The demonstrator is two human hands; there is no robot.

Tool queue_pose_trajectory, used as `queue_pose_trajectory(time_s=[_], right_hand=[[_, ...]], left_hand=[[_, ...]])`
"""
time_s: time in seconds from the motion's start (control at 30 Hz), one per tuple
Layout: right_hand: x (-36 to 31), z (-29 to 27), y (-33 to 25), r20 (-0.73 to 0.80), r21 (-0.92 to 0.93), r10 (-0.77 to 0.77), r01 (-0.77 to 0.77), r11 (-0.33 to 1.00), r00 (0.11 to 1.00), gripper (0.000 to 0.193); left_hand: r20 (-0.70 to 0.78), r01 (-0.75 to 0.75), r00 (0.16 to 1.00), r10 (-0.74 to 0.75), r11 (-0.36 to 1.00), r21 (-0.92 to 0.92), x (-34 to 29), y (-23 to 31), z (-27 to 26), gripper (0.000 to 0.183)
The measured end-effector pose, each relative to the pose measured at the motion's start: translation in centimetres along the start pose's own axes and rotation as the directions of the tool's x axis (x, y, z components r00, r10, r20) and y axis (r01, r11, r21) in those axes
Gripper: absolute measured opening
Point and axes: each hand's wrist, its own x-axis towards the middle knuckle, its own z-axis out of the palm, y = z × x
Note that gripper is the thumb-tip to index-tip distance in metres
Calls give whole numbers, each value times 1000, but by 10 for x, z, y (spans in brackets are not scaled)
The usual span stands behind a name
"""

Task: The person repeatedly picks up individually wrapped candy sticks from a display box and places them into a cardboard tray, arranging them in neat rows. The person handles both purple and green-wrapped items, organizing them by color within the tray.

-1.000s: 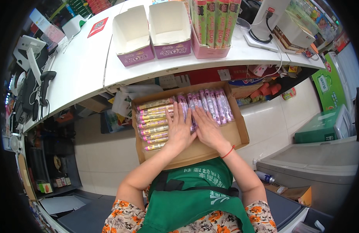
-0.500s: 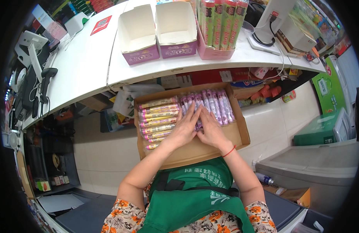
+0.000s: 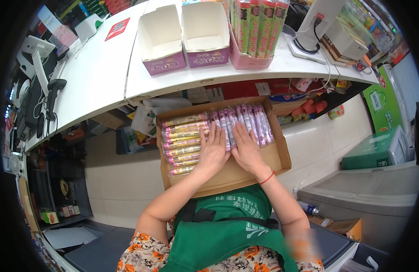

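A shallow brown cardboard tray [image 3: 264,165] rests against my green apron [image 3: 227,226], below the counter edge. In its left half lie several yellow-and-pink wrapped sticks [image 3: 180,135], stacked crosswise. Several purple wrapped sticks [image 3: 261,123] stand side by side lengthwise in the right half. My left hand [image 3: 214,149] lies flat with fingers stretched out, over the boundary between the yellow and purple sticks. Beside it my right hand [image 3: 246,149], a red cord on its wrist, rests flat on the purple sticks. Both palms cover the lower ends of some sticks.
On the white counter [image 3: 96,77] stand two purple open-topped boxes [image 3: 163,67] and a pink box [image 3: 252,63] of green-and-red tubes. A barcode scanner [image 3: 53,97] is at the left. To the right are a grey chest [image 3: 359,190] and a green bin [image 3: 372,152].
My hands have moved apart at the fingertips, which met in a point before. The left has shifted slightly left, and the fingers of both now point more straight ahead, uncovering middle purple sticks.
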Motion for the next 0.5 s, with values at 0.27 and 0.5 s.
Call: queue_pose_trajectory(time_s=[0.27,0.5], right_hand=[[-1,2,-9,12,-142,-59,61,988,998,76],[10,1,-4,39,-103,-1,5,995,999,80]], left_hand=[[-37,-41,998,44,996,81,-2,-3,43,72],[-32,-28,999,31,995,95,8,-6,42,76]])
